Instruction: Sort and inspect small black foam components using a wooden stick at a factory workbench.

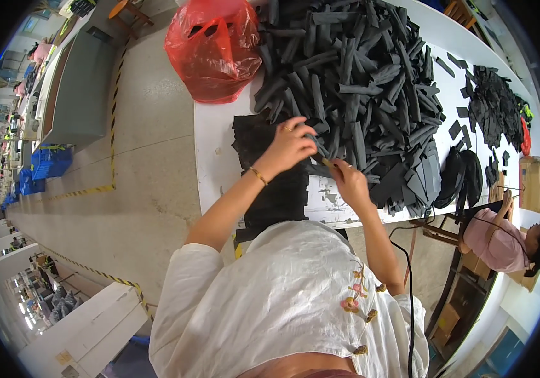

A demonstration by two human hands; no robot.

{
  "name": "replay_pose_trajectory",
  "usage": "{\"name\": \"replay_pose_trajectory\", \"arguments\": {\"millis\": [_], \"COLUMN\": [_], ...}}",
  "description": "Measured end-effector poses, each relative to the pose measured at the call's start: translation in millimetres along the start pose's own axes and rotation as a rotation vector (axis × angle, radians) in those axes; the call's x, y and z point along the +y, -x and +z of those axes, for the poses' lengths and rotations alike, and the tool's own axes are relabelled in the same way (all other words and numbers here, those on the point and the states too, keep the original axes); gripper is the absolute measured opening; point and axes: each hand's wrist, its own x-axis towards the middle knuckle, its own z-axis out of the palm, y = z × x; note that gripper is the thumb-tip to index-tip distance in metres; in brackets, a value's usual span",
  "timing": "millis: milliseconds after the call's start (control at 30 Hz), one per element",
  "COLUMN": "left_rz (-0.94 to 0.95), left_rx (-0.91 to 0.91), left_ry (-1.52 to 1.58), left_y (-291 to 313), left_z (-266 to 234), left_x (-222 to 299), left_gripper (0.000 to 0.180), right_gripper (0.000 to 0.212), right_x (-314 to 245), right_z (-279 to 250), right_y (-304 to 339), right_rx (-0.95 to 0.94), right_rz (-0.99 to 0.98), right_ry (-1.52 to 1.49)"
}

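Observation:
My left hand (292,147) reaches over the near edge of a big heap of rolled dark grey pieces (352,88), its fingers curled on one dark grey rolled piece (313,140). Close by on the right, my right hand (350,183) pinches a small yellowish thing (327,162), too small to name, against the end of that piece. Below my left hand, flat black pieces (276,198) lie in overlapping layers at the table's near edge. Flat dark grey pieces (422,179) are stacked right of my right hand.
A red plastic bag (214,57) stands at the left of the white table (210,135). More black pieces (495,104) lie at the far right, beside a black coiled bundle (460,176). A person in pink (497,239) sits to the right. A black cable (410,283) hangs along my right side.

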Motion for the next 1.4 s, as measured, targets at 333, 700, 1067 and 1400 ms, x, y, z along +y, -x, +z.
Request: {"name": "replay_pose_trajectory", "arguments": {"millis": [333,700,1067,1400], "left_rz": [-0.922,-0.974,-1.186,-1.223], "left_rx": [0.647,1.129,1.068,1.227], "left_ry": [2.018,1.573,1.744,1.531], "left_y": [38.2,28.2,-5.1,10.8], "left_z": [25.2,-27.1,9.9,10.3], "left_x": [42.6,-11.8,42.6,25.6], "left_gripper": [0.029,0.021,0.021,0.021], "right_gripper": [0.017,0.016,0.015,0.023], "right_x": [-47.2,-31.1,-62.2,-74.7], "right_z": [49.7,20.0,35.7,22.3], "right_y": [-1.2,101.1,-2.5,6.7], "right_rx": [0.039,-0.186,0.253,0.078], "right_rz": [-0.035,0.130,0.183,0.136], "right_ry": [-0.246,-0.151,-0.636,-0.707]}}
